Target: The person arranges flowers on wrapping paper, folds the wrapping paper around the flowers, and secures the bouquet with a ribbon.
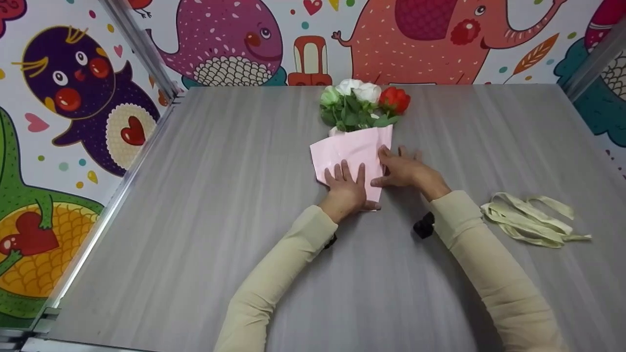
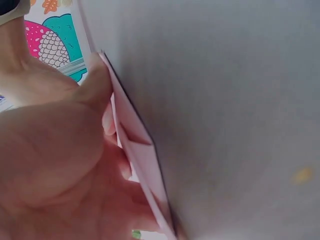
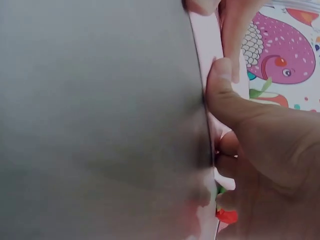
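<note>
A bouquet of white, pale green and red flowers (image 1: 359, 102) with green leaves lies in pink wrapping paper (image 1: 349, 149) on the table. My left hand (image 1: 346, 191) rests on the lower part of the paper, fingers spread toward the flowers and thumb stretched along the bottom edge. At the paper's right edge is my right hand (image 1: 406, 168), its thumb and forefinger apart and touching the paper. The right wrist view shows the right thumb (image 3: 220, 75) lying on the pink paper close to the table. Folded layers of the paper (image 2: 135, 127) show beside my left palm.
A loose bundle of pale green ribbon (image 1: 533, 220) lies on the grey table (image 1: 195, 220) to the right of my right forearm. Printed cartoon panels (image 1: 313, 44) stand behind the table and along its left side, with metal posts at the corners.
</note>
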Action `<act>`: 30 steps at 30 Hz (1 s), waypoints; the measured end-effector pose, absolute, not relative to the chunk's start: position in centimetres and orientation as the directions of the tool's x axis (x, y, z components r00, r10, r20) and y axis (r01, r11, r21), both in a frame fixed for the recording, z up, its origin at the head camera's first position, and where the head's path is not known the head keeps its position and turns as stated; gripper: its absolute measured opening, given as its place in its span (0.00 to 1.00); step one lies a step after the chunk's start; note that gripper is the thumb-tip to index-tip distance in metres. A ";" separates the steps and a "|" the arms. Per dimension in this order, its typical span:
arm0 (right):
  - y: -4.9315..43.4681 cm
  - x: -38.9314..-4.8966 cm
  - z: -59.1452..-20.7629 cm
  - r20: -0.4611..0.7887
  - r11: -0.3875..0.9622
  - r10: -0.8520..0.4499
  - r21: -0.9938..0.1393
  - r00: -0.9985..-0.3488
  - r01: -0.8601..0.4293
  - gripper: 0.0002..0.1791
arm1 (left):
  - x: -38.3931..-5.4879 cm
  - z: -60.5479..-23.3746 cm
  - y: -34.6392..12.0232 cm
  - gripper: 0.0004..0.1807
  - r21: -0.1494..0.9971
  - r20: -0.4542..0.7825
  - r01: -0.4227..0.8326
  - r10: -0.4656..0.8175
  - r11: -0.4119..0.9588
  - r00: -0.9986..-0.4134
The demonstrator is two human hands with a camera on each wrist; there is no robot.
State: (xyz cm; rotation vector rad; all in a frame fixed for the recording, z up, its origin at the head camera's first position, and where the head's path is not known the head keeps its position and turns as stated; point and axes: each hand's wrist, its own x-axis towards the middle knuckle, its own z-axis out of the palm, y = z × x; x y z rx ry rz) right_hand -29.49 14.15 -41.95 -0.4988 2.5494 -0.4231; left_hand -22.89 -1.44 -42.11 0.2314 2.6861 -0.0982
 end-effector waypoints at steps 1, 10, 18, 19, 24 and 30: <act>14.1 -29.6 -41.8 -0.417 0.886 -0.420 -0.381 -0.806 -0.265 0.55 | -22.9 -42.1 -1.4 0.58 -0.033 -0.441 0.171 0.139 0.985 -0.887; 14.1 -30.6 -41.7 -0.290 0.868 -0.413 -0.411 -0.863 -0.278 0.48 | -23.2 -41.2 -0.8 0.60 -0.031 -0.477 0.093 0.067 0.995 -0.877; 14.0 -32.1 -41.4 -0.387 0.895 -0.362 -0.399 -0.848 -0.200 0.58 | -23.4 -41.0 -0.5 0.61 -0.092 -0.493 0.104 0.046 0.990 -0.869; 14.0 -32.2 -41.2 -0.409 0.900 -0.354 -0.392 -0.841 -0.188 0.59 | -23.3 -41.0 -0.5 0.61 -0.099 -0.488 0.111 0.049 0.989 -0.872; 14.1 -32.4 -40.7 -0.478 0.925 -0.309 -0.353 -0.822 -0.143 0.61 | -23.3 -41.1 -0.6 0.61 -0.109 -0.477 0.120 0.053 0.987 -0.877; 14.8 -32.9 -40.9 -0.511 0.939 -0.264 -0.329 -0.818 -0.097 0.68 | -23.3 -41.0 -0.6 0.60 -0.086 -0.488 0.137 0.078 0.987 -0.869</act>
